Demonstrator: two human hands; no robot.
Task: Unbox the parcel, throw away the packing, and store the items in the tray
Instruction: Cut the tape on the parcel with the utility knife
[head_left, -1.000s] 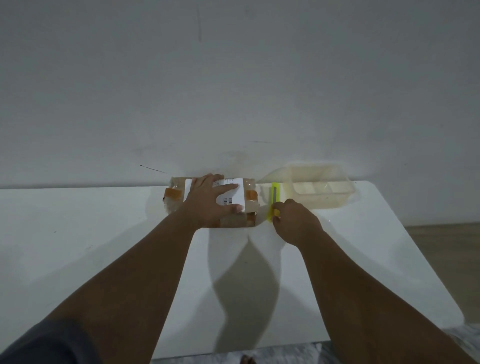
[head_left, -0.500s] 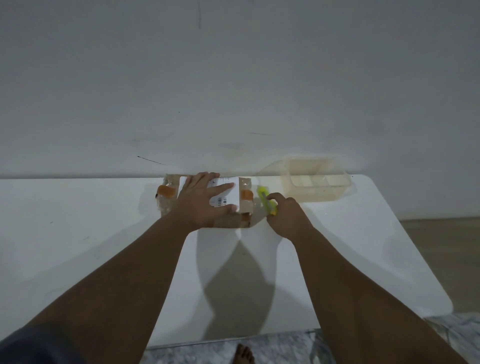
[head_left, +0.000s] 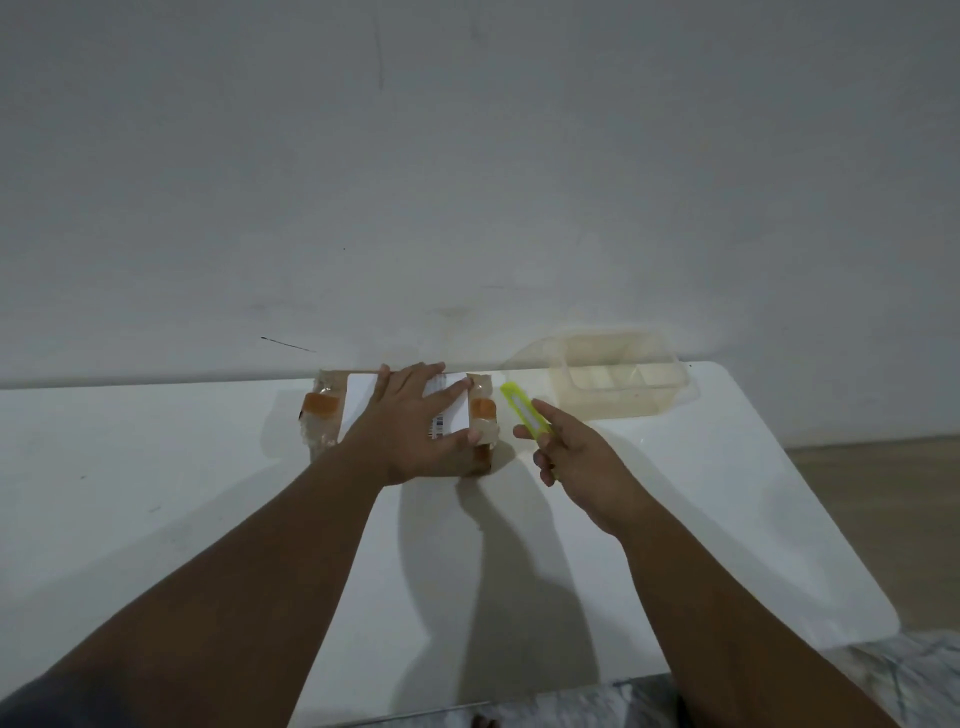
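Observation:
A taped cardboard parcel (head_left: 324, 415) with a white label and orange tape patches lies at the far edge of the white table (head_left: 156, 467), against the wall. My left hand (head_left: 415, 426) lies flat on top of it, fingers spread, pressing it down. My right hand (head_left: 576, 457) holds a yellow-green box cutter (head_left: 522, 410) just right of the parcel, its tip pointing up and away, clear of the cardboard. A clear plastic tray (head_left: 623, 382) with compartments stands at the far right of the table.
A plain grey-white wall (head_left: 467, 182) rises right behind the table. The table's right edge slants down toward wooden floor (head_left: 883, 519). Patterned floor shows below the near edge.
My right hand has lifted the cutter off the table and turned it so more of its yellow body shows. My left hand stays on the parcel. The view has tilted slightly.

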